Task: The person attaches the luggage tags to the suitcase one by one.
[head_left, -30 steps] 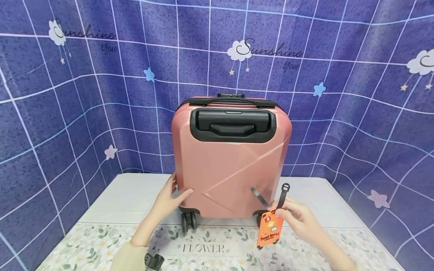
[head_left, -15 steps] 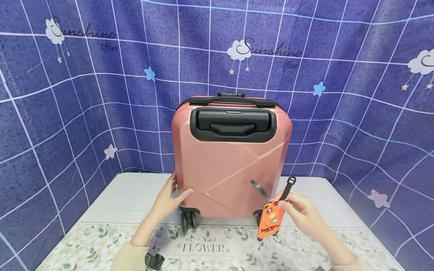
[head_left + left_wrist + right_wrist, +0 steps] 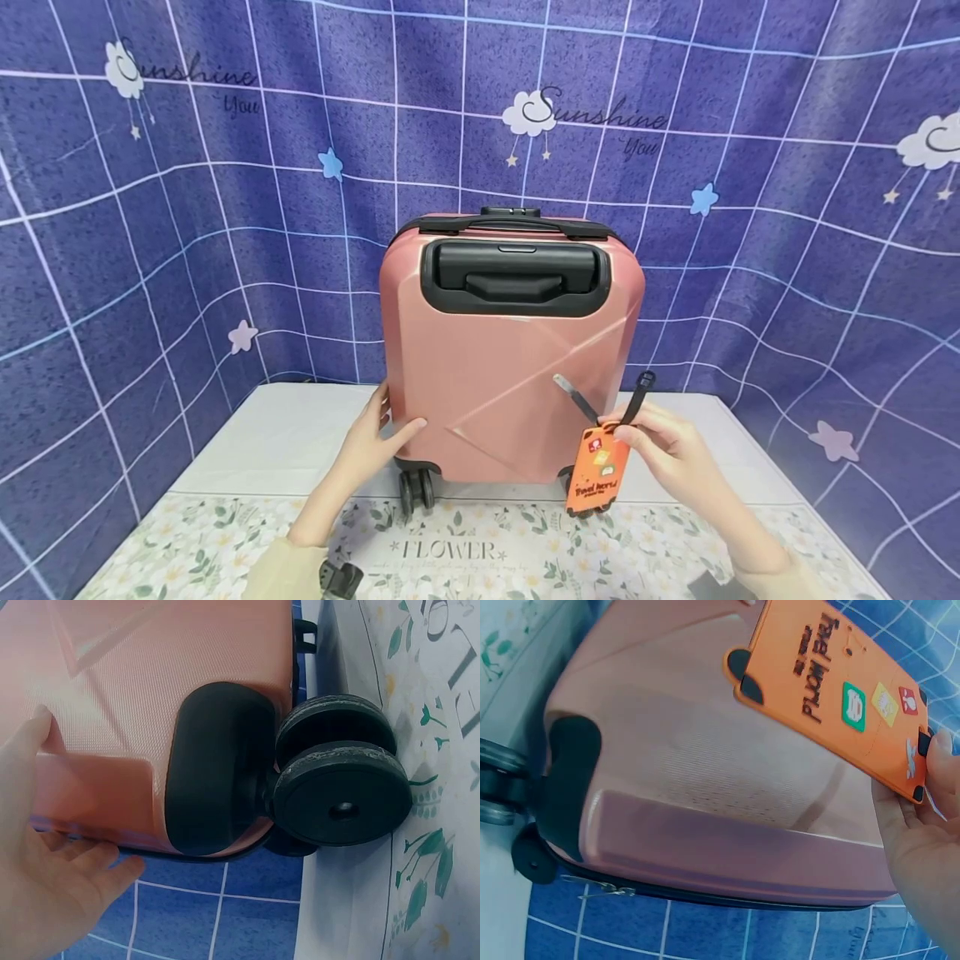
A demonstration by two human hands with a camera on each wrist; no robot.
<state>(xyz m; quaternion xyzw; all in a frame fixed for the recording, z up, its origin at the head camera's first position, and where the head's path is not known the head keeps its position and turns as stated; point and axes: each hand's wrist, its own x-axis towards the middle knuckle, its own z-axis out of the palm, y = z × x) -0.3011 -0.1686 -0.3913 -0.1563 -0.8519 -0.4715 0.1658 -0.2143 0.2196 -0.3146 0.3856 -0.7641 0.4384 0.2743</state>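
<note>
Higher now, your right hand (image 3: 663, 440) pinches the orange tag (image 3: 597, 471) before the suitcase (image 3: 495, 367), blocking one wheel (image 3: 499, 815) in the head view; your left hand (image 3: 366, 446) grips the suitcase's side, curtain (image 3: 258, 200) behind.

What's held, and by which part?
Right hand pinches the orange luggage tag at its strap end; left hand grips the pink suitcase by its lower side.

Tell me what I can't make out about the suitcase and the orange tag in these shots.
Orange tag: back, turned away in the head and right wrist views.
Small line under "Travel World": too small in the head view, blurred in the right wrist view.
Black lock: any digits, too small in the head view.
Suitcase: far face, hidden by its near side in the head view.
</note>
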